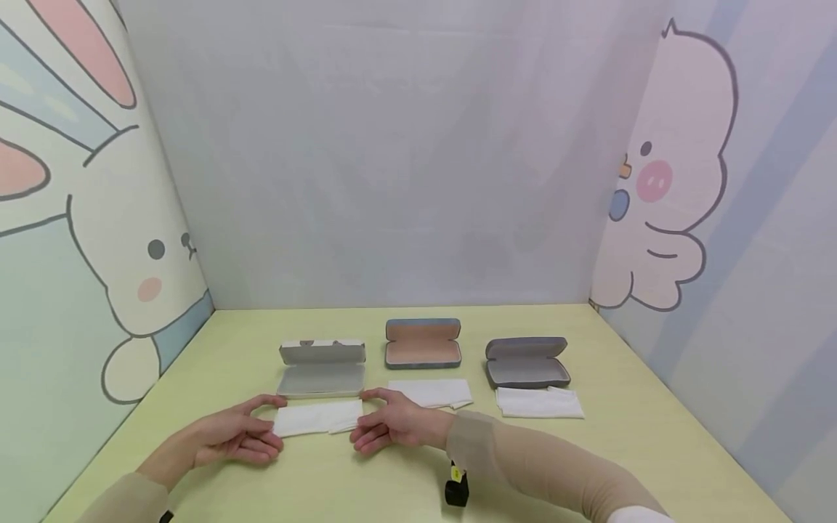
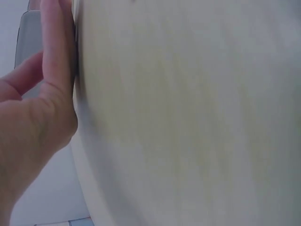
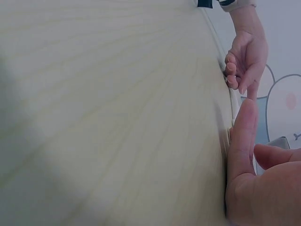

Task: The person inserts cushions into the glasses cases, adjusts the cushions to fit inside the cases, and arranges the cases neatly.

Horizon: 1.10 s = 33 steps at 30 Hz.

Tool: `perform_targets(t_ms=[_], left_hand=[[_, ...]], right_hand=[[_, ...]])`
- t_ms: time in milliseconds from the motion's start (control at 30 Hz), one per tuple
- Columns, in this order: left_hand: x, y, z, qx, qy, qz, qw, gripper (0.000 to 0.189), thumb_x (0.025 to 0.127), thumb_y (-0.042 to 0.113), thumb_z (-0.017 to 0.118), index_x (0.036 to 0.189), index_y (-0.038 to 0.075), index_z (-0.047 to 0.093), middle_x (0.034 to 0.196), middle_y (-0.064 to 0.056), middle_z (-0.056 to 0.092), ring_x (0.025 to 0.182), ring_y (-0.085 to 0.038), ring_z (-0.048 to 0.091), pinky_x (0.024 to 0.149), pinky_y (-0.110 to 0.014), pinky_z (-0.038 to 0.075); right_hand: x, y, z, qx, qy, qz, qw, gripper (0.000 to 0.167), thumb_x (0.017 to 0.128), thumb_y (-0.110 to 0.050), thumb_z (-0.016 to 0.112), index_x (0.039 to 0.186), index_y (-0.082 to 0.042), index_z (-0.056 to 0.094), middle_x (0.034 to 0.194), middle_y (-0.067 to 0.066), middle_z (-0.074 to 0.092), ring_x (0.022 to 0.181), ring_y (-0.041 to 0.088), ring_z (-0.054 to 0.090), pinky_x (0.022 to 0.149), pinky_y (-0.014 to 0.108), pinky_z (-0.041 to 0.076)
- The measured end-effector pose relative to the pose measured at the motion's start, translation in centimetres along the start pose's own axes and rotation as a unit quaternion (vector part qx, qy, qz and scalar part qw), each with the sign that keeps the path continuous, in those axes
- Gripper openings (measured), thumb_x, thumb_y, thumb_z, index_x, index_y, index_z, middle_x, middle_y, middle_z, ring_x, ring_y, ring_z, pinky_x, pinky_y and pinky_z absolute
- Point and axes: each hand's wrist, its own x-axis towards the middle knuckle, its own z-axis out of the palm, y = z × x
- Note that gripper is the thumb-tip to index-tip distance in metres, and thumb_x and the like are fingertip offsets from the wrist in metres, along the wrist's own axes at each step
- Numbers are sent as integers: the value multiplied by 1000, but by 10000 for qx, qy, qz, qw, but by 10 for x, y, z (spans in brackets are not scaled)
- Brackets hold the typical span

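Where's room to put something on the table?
Two bare table patches: between the rightmost case and the right wall, and between the leftmost case and the rabbit wall. It's crowded at the leftmost cloth, between left hand and right hand.

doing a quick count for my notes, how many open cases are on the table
3: the left case, the middle case, set farthest back, and the right case. None looks hidden in the head view.
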Motion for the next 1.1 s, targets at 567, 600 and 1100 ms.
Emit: perform_targets(t_ms=[567, 600, 1100], left_hand=[[11, 3, 9, 247, 812, -81, 9964, 35, 100, 11, 47, 129, 9, 27, 92, -15, 74, 85, -24, 74, 81, -40, 61], [12, 4, 11, 307, 927, -92, 9952, 35, 100, 11, 48, 129, 7, 28, 90, -15, 74, 84, -24, 74, 80, -39, 61], [23, 10, 20, 663, 1576, -115, 9852, 23, 98, 8, 51, 117, 1, 40, 85, -11, 74, 76, -19, 73, 73, -34, 62]], right_hand=[[4, -6, 7, -47, 322, 46, 9995, 35, 95, -2, 55, 125, -5, 39, 75, 11, 71, 61, 18, 69, 67, 35, 63], [5, -5, 8, -52, 349, 44, 9994, 33, 95, -3, 55, 124, -5, 40, 75, 12, 72, 61, 18, 69, 66, 36, 63], [16, -6, 18, -280, 875, -210, 9955, 9, 93, 1, 54, 100, -2, 49, 82, 24, 73, 55, 18, 67, 60, 37, 62]])
